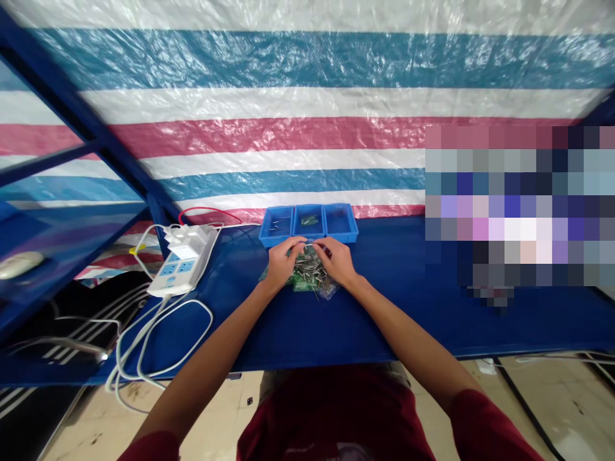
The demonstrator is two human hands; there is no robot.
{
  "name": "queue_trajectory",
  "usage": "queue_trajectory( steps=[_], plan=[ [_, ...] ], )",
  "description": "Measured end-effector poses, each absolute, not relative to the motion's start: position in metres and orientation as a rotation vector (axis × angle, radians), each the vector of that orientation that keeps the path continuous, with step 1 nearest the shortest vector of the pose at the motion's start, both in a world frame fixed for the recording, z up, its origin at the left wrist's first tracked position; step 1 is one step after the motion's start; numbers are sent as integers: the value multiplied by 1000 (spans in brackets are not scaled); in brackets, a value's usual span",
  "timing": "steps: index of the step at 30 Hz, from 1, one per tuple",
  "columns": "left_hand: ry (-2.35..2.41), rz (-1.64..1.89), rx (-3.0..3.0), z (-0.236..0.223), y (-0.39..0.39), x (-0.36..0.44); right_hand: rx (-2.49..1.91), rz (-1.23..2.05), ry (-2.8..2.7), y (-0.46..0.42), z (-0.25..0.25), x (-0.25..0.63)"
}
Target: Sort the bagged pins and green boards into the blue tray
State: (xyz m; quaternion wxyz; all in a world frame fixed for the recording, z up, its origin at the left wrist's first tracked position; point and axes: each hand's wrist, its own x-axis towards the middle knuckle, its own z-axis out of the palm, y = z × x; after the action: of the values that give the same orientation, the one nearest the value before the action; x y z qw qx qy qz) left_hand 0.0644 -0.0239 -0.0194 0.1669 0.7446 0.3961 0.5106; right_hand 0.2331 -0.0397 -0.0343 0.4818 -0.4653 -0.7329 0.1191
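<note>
Above a heap of thin silvery metal pins (307, 270), my left hand (283, 261) and my right hand (338, 258) face each other with their fingertips pinched. A small pale metal pin (309, 244) spans the gap between them, gripped at both ends; its exact kind is too small to make out. The heap lies on clear and green plastic bags (302, 285). Just beyond my fingers stands a blue three-compartment tray (295, 234). Its left compartment holds a few thin pins, the middle one some small green pieces; the right one is dim inside.
On the blue table (307, 339), a white power strip (179, 272) with plugged-in adapters stands to the left, its white cables (209, 310) looping toward the front edge. A striped plastic sheet (288, 134) hangs behind. A pixelated area covers the right side.
</note>
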Motion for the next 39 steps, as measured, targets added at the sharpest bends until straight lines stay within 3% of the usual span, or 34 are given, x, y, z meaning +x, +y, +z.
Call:
queue_trajectory(
  steps=[19, 39],
  plan=[
    [930, 1353, 1489, -21, -15, 68, -1078, 279, -1733, -43, -30, 233],
    [1169, 1463, 2000, -19, -24, 63, -1205, 254, -1749, -41, -32, 233]
  ],
)
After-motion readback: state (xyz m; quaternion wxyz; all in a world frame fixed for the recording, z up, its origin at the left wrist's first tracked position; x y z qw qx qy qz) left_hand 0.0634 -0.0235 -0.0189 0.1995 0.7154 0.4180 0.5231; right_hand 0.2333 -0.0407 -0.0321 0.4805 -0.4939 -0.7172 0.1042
